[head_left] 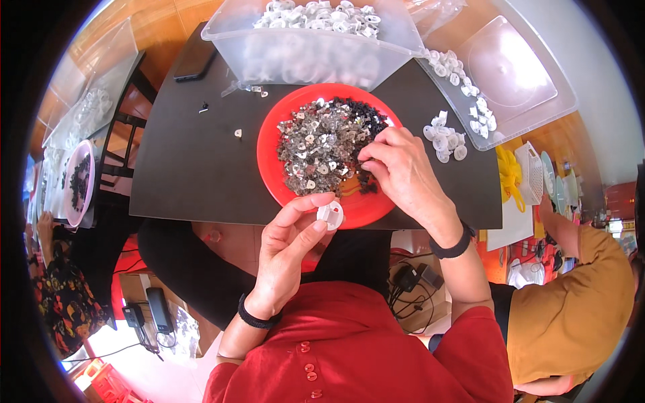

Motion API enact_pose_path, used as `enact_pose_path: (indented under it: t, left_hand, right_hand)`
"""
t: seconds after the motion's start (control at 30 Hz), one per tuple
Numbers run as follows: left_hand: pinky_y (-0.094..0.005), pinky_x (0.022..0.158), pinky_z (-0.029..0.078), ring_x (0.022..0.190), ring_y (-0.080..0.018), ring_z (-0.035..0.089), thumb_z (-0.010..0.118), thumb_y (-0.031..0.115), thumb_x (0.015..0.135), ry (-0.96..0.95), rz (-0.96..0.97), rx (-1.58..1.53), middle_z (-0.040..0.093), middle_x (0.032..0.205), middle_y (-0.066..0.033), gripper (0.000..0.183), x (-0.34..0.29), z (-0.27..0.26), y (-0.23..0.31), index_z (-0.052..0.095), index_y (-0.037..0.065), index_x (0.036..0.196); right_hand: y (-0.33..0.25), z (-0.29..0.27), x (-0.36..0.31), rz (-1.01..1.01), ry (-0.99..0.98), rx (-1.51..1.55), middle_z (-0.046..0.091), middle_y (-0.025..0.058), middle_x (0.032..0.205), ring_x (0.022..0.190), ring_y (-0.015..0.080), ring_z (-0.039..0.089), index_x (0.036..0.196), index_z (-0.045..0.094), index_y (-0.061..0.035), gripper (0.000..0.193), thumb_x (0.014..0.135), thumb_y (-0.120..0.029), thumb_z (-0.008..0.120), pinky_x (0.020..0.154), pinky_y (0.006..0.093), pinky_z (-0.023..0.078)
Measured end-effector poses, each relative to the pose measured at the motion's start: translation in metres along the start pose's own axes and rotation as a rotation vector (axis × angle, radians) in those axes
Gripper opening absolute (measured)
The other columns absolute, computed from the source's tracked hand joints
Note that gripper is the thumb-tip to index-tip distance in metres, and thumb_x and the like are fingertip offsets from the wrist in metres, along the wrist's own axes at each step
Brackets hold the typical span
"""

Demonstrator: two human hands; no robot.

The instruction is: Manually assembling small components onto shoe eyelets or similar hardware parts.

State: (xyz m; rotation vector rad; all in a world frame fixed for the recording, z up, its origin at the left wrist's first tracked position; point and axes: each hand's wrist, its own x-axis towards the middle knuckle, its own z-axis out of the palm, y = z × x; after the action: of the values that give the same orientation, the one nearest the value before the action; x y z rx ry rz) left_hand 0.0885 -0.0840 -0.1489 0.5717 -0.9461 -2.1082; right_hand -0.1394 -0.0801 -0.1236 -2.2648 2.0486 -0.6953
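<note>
Between the thumb and fingers of my left hand is a small round white plastic part, held just over the near rim of a red plate. My right hand is over the plate's right side, its thumb and fingertips pinched together at a heap of small black pieces. What the fingertips grip, if anything, is too small to make out. A larger heap of small clear and silvery pieces fills the left and middle of the plate.
A translucent bin of white parts stands behind the plate. White parts lie on the dark table at right, beside a clear tray. A phone is far left. Another person in mustard sits right; another sits left.
</note>
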Motion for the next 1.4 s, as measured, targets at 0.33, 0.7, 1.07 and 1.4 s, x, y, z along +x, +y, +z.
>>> enact_pose_path:
  t: [0.33, 0.7, 1.07, 1.4]
  left_hand:
    - [-0.0249, 0.092, 0.045, 0.104, -0.0088, 0.058, 0.056, 0.004, 0.095, -0.006, -0.015, -0.031, 0.064, 0.113, -0.0035, 0.032, 0.003, 0.0, 0.0, 0.055, 0.003, 0.127]
    - [-0.022, 0.086, 0.046, 0.099, -0.0071, 0.058, 0.056, 0.005, 0.095, 0.011, -0.038, -0.012, 0.065, 0.11, -0.0025, 0.031, 0.004, 0.002, 0.0, 0.055, 0.003, 0.126]
    - [-0.0217, 0.081, 0.047, 0.097, -0.0086, 0.057, 0.054, 0.006, 0.096, -0.029, -0.003, 0.112, 0.056, 0.119, -0.0051, 0.018, 0.005, 0.0, 0.0, 0.067, 0.002, 0.107]
    - [-0.0295, 0.093, 0.047, 0.105, -0.0155, 0.06, 0.051, 0.01, 0.099, -0.075, -0.049, 0.059, 0.063, 0.112, -0.0054, 0.021, 0.024, 0.025, 0.003, 0.061, 0.003, 0.116]
  right_hand:
    - [0.008, -0.003, -0.001, 0.115, 0.002, -0.034, 0.057, 0.007, 0.08, 0.082, 0.0272, 0.057, 0.079, 0.065, -0.0076, 0.004, 0.078, -0.007, 0.069, 0.072, 0.0402, 0.04]
    - [0.001, -0.009, -0.008, 0.085, -0.029, 0.018, 0.057, 0.006, 0.077, 0.08, 0.0268, 0.057, 0.079, 0.064, -0.0078, 0.007, 0.076, -0.005, 0.07, 0.071, 0.0398, 0.04]
    - [0.005, 0.002, 0.001, -0.025, -0.042, 0.064, 0.057, 0.0072, 0.075, 0.077, 0.0281, 0.058, 0.082, 0.058, -0.0056, 0.007, 0.081, -0.001, 0.062, 0.068, 0.0419, 0.04]
    - [-0.017, -0.026, -0.013, 0.323, -0.028, 1.126, 0.057, 0.0002, 0.091, 0.087, 0.008, 0.054, 0.093, 0.056, -0.003, 0.004, 0.093, -0.006, 0.059, 0.081, 0.0252, 0.044]
